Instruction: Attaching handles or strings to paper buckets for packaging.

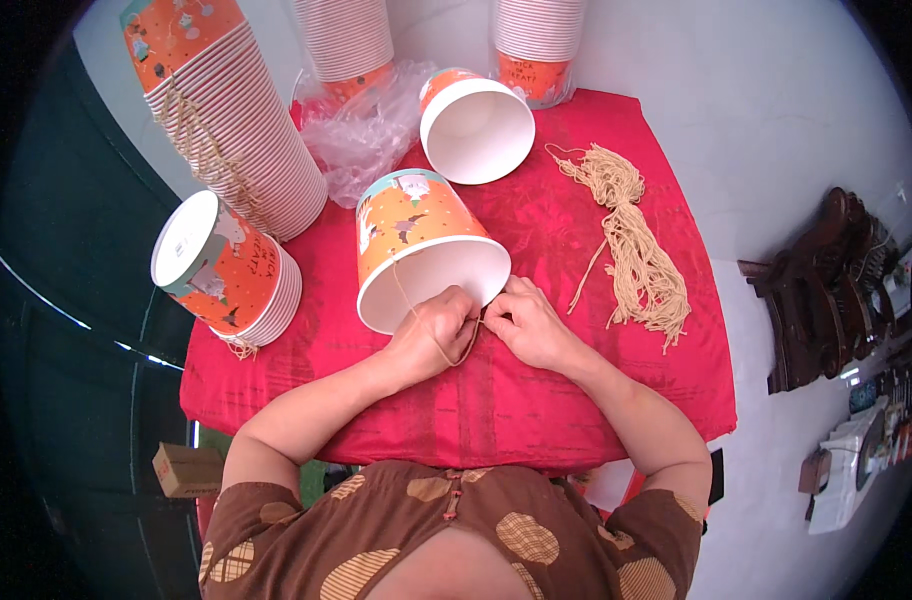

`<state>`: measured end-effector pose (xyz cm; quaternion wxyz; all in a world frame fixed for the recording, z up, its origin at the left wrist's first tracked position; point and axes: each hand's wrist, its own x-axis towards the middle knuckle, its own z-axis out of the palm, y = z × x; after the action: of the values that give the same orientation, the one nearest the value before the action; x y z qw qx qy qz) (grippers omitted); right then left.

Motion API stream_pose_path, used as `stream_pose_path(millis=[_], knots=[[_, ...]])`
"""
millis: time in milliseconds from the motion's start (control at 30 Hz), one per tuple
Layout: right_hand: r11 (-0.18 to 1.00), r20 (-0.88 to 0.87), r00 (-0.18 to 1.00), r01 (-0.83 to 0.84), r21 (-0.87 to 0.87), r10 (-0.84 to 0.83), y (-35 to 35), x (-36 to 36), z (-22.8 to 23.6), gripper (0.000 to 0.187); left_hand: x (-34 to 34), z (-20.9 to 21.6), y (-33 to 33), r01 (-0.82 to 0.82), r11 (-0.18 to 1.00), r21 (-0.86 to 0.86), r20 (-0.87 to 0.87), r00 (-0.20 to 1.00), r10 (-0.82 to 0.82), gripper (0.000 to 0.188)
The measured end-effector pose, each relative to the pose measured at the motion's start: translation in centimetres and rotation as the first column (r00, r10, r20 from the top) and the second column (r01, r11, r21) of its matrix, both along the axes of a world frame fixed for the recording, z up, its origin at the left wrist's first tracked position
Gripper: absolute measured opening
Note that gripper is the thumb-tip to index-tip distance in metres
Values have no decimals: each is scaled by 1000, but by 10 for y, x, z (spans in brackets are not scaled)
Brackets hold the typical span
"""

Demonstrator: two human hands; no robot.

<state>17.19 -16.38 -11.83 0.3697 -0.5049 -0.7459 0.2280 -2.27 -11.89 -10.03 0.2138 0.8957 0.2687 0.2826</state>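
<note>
An orange paper bucket (416, 222) with a white inside lies on its side, its mouth toward me. A tan cord (408, 290) runs from a point near its rim and loops down past my left hand. My left hand (434, 325) is closed at the lower rim, fingertips pinching the cord. Right beside it, my right hand (524, 322) pinches the cord at the rim's right edge; the fingertips of both hands almost meet. The exact spot where the cord passes the rim is hidden by my fingers.
A bundle of tan cords (631, 250) lies to the right. Behind is another bucket (476, 130), on its side, by crumpled clear plastic (361, 140). Tall nested bucket stacks (241, 130) stand left and back; a short upturned stack (231, 265) is nearer. A red cloth (536, 400) covers the table.
</note>
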Motion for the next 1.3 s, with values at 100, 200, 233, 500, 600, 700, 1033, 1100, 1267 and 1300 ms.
stream_pose_path(millis=[100,200,233,500,600,700,1033,1100,1267,1300], knots=[[999,-22,1000,14,37,-14,1,-1,-3,8,1,-2,0,-13,1000,-1,-7,1000,13,16],[997,-55,998,32,72,-28,2,-3,-2,9,3,-1,0,-30,999,10,-18,999,31,18],[997,-68,997,33,66,-28,2,-3,-2,9,3,0,-1,-45,999,21,-37,998,46,19],[997,-30,999,30,69,-28,0,-2,2,7,7,1,1,-36,999,40,-54,998,38,15],[997,-39,999,34,65,-31,-5,-2,6,9,6,0,2,-43,999,31,-57,997,45,13],[999,-54,999,9,34,-8,-11,-2,21,19,4,-1,2,-54,998,14,-52,997,55,13],[918,319,937,-246,310,144,-14,-4,23,23,3,-3,5,-34,999,5,-56,998,34,17],[910,340,932,-247,335,128,-14,-4,22,20,3,-4,5,-32,999,3,-46,998,32,18],[917,296,945,-234,324,137,-12,-1,21,12,3,-1,4,-13,1000,-15,-17,1000,13,16],[916,297,945,-235,324,137,-12,0,21,12,3,-3,4,-16,999,-32,6,1000,17,14]])
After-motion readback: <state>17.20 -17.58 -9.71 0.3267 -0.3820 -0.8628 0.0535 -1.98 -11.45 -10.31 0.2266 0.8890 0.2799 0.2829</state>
